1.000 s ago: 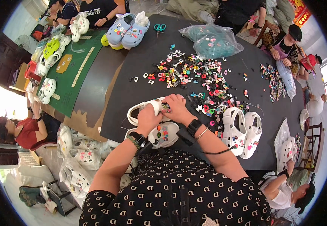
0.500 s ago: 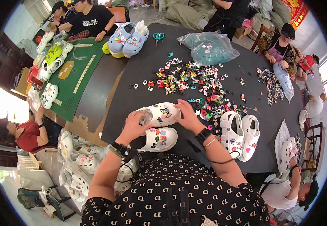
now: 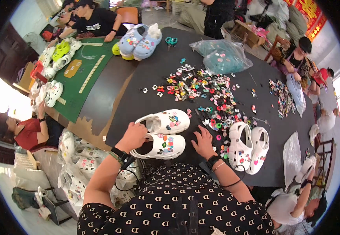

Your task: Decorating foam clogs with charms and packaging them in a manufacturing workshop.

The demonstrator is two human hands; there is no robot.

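While the left hand (image 3: 134,136) has its fingers curled on the heel ends of two white clogs (image 3: 163,133) lying side by side at the near table edge (image 3: 111,135), the right hand (image 3: 203,141) rests flat, fingers spread, on the black tabletop just right of them. Judgement: heels sit close to the edge; a tug could drop one. Loose charms (image 3: 201,88) lie scattered beyond; a second white pair (image 3: 249,149) sits further right, so a sweep could scatter charms.
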